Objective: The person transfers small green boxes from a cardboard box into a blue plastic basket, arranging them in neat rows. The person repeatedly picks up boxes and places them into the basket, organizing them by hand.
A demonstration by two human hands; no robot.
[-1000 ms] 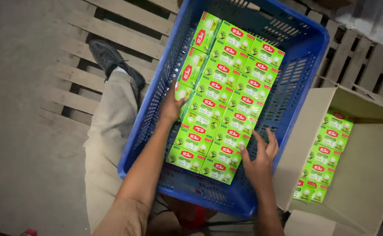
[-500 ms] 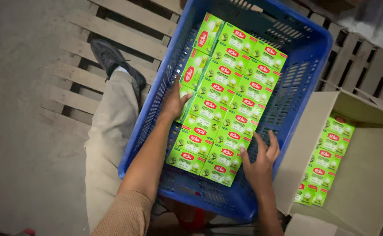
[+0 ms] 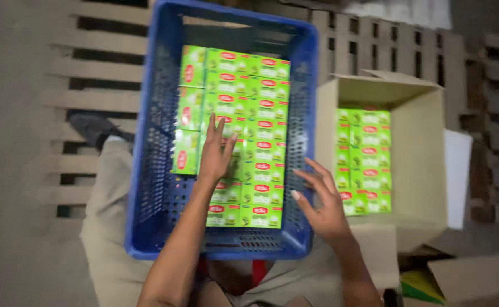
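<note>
Green boxes [image 3: 244, 113] blurred, left hand [image 3: 215, 156] covering some

Wooden pallets [image 3: 99, 85] are lying across the concrete floor [image 3: 10, 170], their slats running sideways beneath everything. An open cardboard carton [image 3: 420, 170] is sitting just beside the crate's right wall — rows of green packets [image 3: 366, 159] are filling its left part. A white sheet [image 3: 459, 176] is leaning at its right edge, and a folded cardboard flap [image 3: 471, 278] is lying at the lower right. A dark shoe [image 3: 93, 128] is resting on the pallet — left side.
</note>
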